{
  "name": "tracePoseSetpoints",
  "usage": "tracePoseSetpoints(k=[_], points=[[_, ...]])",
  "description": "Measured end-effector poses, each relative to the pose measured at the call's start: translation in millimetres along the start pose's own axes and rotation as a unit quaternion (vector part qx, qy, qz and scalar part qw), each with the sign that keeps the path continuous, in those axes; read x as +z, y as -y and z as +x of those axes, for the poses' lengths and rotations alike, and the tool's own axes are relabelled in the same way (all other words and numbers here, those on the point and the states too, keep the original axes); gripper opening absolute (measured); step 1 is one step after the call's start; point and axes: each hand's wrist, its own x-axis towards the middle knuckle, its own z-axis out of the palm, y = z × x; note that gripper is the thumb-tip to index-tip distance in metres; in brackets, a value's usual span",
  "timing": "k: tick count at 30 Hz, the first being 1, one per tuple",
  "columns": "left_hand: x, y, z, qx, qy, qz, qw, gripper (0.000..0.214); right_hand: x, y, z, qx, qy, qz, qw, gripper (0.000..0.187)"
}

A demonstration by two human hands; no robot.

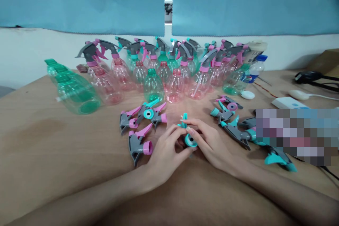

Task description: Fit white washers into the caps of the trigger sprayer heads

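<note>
Both my hands meet over the middle of the wooden table, holding one teal spray trigger head. My left hand curls its fingers round the head from the left. From the right, my right hand pinches the head's teal collar, fingertips on top. Loose grey trigger heads with pink collars lie just left of my hands. More with teal parts lie to the right.
Several pink and green plastic bottles, some with sprayers fitted, stand in a cluster at the back. Green bottles lie on their sides at the left. A white box, a mouse and cables sit at the right.
</note>
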Motion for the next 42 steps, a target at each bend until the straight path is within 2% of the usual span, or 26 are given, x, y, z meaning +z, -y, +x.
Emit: tracePoseSetpoints(k=[4,8,13,19,26,35,42], points=[[-4.3,4,3,0.012,-0.024,0.035,0.999,0.019,-4,-2,-2,0.034,-0.002,0.027,0.999,0.026],[-4.5,5,6,-0.004,-0.029,0.042,0.999,0.022,-8,-3,-5,0.055,-0.02,0.045,0.997,0.018],[-2.9,4,5,0.0,-0.018,0.049,0.999,0.024,-12,-3,-6,0.013,-0.041,0.004,0.999,0.012],[-3.1,4,5,0.013,-0.014,0.053,0.998,0.025,-14,-5,-6,-0.037,0.005,-0.081,0.996,0.012],[-2.5,6,5,0.008,-0.012,0.031,0.999,0.023,-15,-4,-7,-0.067,0.013,-0.138,0.988,0.022],[-4.2,6,7,0.006,-0.01,0.025,1.0,0.016,-12,-5,-9,-0.047,0.04,-0.114,0.992,0.025],[-4.9,6,7,0.016,-0.005,0.026,1.0,0.014,-11,-3,-9,-0.048,0.068,-0.14,0.987,0.024]])
